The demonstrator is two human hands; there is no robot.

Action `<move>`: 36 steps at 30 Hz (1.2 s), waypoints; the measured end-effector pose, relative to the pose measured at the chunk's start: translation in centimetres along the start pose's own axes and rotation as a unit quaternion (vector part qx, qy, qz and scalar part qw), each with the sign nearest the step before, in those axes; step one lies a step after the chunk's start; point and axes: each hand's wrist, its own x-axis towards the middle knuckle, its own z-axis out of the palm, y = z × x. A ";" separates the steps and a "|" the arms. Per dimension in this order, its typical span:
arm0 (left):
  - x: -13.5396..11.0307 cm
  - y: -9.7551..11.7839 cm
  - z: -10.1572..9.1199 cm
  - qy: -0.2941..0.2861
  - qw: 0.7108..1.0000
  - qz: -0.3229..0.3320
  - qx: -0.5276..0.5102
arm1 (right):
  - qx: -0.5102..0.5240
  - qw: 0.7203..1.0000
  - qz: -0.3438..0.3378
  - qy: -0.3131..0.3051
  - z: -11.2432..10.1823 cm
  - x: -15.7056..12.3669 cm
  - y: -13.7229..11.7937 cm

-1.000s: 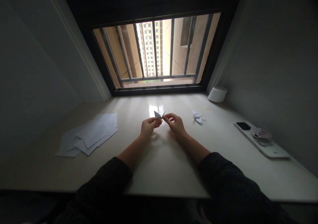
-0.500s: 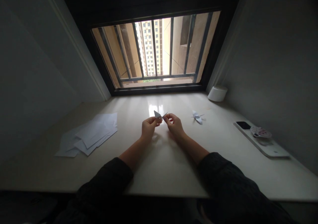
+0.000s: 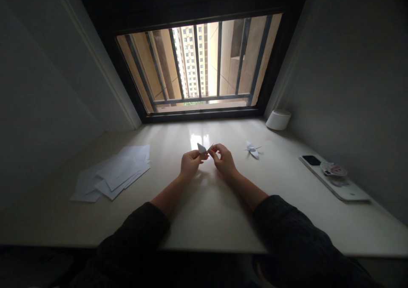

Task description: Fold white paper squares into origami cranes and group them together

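Two grips up over the desk point(image 3: 204, 220) here: the left grip point(image 3: 191, 163) pinching a folded white paper crane point(image 3: 202, 148), the right grip point(image 3: 225, 161) closed on its thin point, a second paper crane point(image 3: 252, 150) lying nearby!

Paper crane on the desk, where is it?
In the head view, the paper crane lies on the desk, right of the right hand, below the window.

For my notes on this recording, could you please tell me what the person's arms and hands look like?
The left hand and right hand are bare, with no gloves or visible jewellery. The left sleeve and right sleeve are dark and textured, probably knit.
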 end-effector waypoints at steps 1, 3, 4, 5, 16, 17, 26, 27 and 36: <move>0.0 0.0 0.0 0.003 1.000 0.000 0.002 | 0.004 1.000 -0.001 0.000 0.0 0.0 0.0; 0.0 0.0 0.0 0.007 1.000 0.001 0.008 | 0.019 1.000 0.003 -0.002 0.0 0.0 0.0; 0.1 0.0 0.0 0.009 1.000 0.002 0.011 | 0.030 1.000 0.008 -0.002 0.0 0.0 0.0; 0.1 -0.1 -0.1 0.012 1.000 0.002 0.015 | 0.041 0.999 0.016 0.000 -0.1 0.0 0.0; 0.3 -0.7 -0.7 0.029 0.981 0.075 0.175 | 0.068 0.990 0.126 0.016 -0.9 0.5 0.1; 0.2 -0.6 -0.7 0.032 0.978 0.083 0.190 | 0.059 0.990 0.128 0.017 -0.9 0.5 0.0; -0.1 -0.2 -0.7 0.041 0.969 0.101 0.220 | 0.032 0.989 0.146 0.017 -1.1 0.6 0.1; -0.1 -0.2 -0.7 0.044 0.971 0.100 0.214 | 0.034 0.988 0.147 0.016 -1.0 0.6 0.2; -0.1 -0.1 -0.8 0.052 0.973 0.095 0.202 | 0.070 0.985 0.161 0.000 -0.6 0.7 0.9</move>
